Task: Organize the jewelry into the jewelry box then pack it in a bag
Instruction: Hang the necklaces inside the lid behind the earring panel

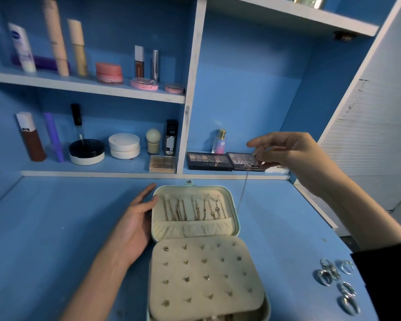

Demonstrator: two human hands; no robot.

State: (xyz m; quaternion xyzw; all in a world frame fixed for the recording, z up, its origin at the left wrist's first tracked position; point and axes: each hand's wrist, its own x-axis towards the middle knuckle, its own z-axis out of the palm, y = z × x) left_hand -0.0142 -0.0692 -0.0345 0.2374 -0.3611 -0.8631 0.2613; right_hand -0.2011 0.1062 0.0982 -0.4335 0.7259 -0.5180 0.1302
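My jewelry box [171,228] lies open in the middle of the blue surface [56,228]. It is a rounded-corner case with a pale mint shell and a soft cream lining that looks like suede. Its lid lies flat on the far side, with a row of gold chains [195,208] hanging from small hooks into a gathered pocket. The near half is covered by a padded panel dotted with rows of small stud earrings [204,260]. My left hand [134,225] is flat and relaxed, fingers straight, resting against the lid's left edge. My right hand [294,154] is raised over the far right of the surface, pinching a very fine silver chain [243,188] that hangs straight down to just beside the lid's right rim. A cluster of shiny silver rings [336,281] lies on the surface to my right. At the back of the surface, a dark eyeshadow palette reads "NUDES" [208,161]; the one touching it shows "MAT" [243,162]. A small gold-capped bottle [220,142] behind them is marked "SB".
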